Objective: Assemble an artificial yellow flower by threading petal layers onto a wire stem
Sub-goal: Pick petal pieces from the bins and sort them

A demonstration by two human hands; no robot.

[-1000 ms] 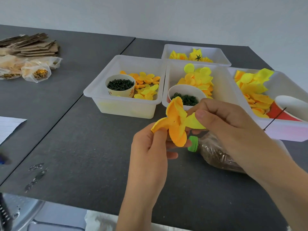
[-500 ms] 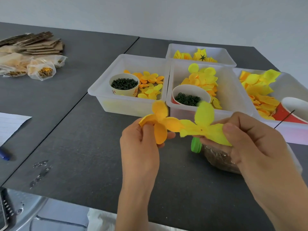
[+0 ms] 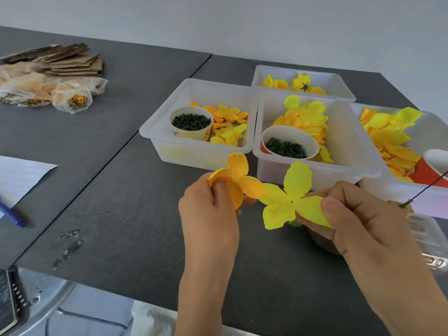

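My left hand [image 3: 208, 209] pinches an orange-yellow petal layer [image 3: 238, 177] by its left petals, above the dark table. Just to its right, my right hand [image 3: 358, 219] pinches a larger bright yellow petal layer [image 3: 288, 197] by its right petal; a small hole shows at this layer's centre. The two layers are side by side, edges nearly touching. A thin dark wire stem [image 3: 426, 187] slants up to the right behind my right hand, its lower end near my knuckles. What holds the wire is hidden.
Clear bins of yellow petals stand behind my hands: left bin [image 3: 155, 134], middle bin [image 3: 351, 151], right bin [image 3: 431, 200], far bin [image 3: 339, 81]. Paper cups [image 3: 191, 122] [image 3: 288, 144] hold dark green pieces. A plastic bottle [image 3: 421, 229] lies under my right hand. Cardboard and bags [image 3: 51, 76] sit far left.
The two petal layers, bunched together one second ago, have been pulled apart: my left hand keeps the orange one, my right hand has drawn the bright yellow one to the right.
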